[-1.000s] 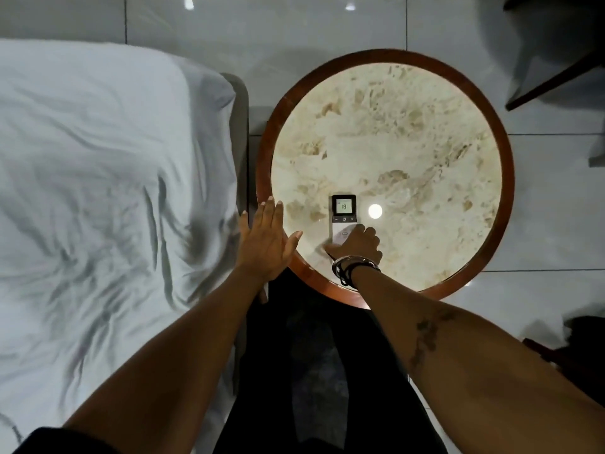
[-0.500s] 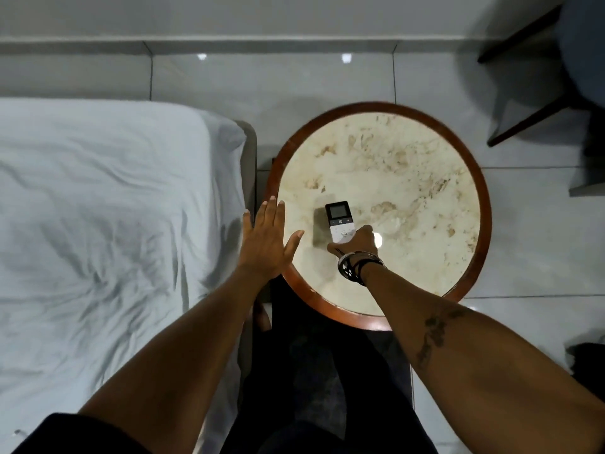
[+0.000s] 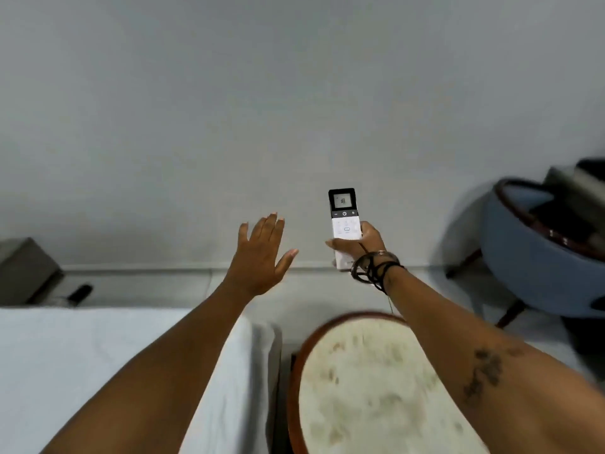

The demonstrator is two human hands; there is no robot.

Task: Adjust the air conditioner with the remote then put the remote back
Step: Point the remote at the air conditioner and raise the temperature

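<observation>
Right hand (image 3: 358,245) clasped around upright remote (image 3: 344,221); left hand (image 3: 262,255) empty, fingers spread

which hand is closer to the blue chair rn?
Right. The right hand, gripping the remote, is raised on the side of the blue chair with open floor between them. The left hand hangs open farther away, beyond the remote, above the bed's edge.
</observation>
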